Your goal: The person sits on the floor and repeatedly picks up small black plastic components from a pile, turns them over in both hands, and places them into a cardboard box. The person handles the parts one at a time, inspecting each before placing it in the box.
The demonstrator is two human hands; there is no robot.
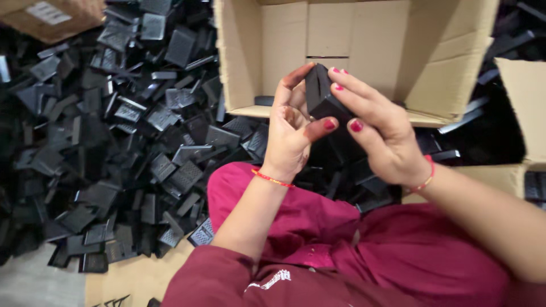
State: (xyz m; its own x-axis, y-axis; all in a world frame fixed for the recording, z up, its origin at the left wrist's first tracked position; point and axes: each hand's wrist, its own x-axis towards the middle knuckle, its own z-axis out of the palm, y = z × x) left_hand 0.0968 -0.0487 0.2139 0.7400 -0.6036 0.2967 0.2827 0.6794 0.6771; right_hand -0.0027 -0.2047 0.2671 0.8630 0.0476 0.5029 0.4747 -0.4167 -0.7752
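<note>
Head view: both hands, left (293, 133), right (378, 128), grip black plastic block (323, 96).

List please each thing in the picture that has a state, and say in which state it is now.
black plastic box: held up between both hands, tilted
left hand: closed on the box
right hand: closed on the box
large cardboard box: open, flaps spread
pile of black plastic parts: loose, heaped on the floor
small cardboard box: cannot tell
</note>
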